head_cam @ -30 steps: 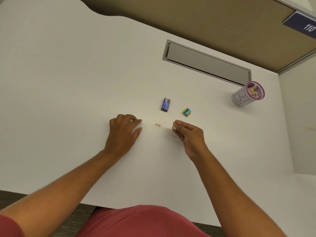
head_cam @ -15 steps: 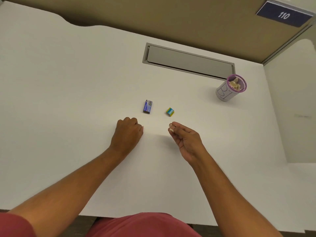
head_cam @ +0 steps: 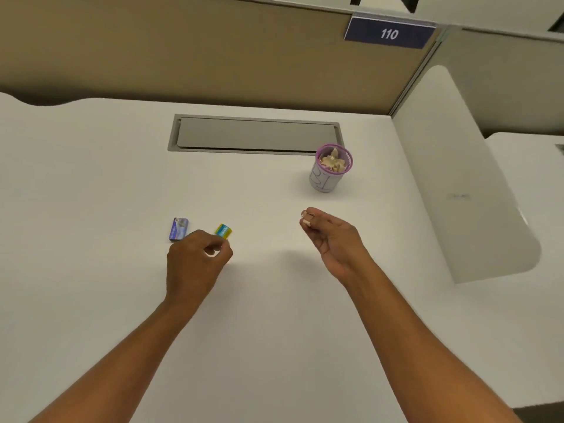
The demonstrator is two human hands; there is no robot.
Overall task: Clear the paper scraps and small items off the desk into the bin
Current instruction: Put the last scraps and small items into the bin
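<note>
The right hand (head_cam: 331, 239) pinches a paper scrap (head_cam: 306, 221) in a closed grip above the tabletop (head_cam: 91, 184), near the bin (head_cam: 331, 169). The left hand (head_cam: 195, 264) curls nearly closed, fingertips just beside the yellow-blue eraser (head_cam: 223, 231); whether they touch is unclear. A blue box (head_cam: 178, 229) lies beside it.

The worktop (head_cam: 91, 193) was plain off-white, its inset cable hatch (head_cam: 256, 134) grey. At two o'clock stood the bin (head_cam: 328, 175), white with black scrawl and a purple rim, holding beige scraps (head_cam: 332, 161). At ten o'clock lay a blue box (head_cam: 178, 228) and a yellow-and-teal cube (head_cam: 223, 231). The partition (head_cam: 183, 56) was tan, its sign (head_cam: 389, 33) navy with white numerals.
</note>
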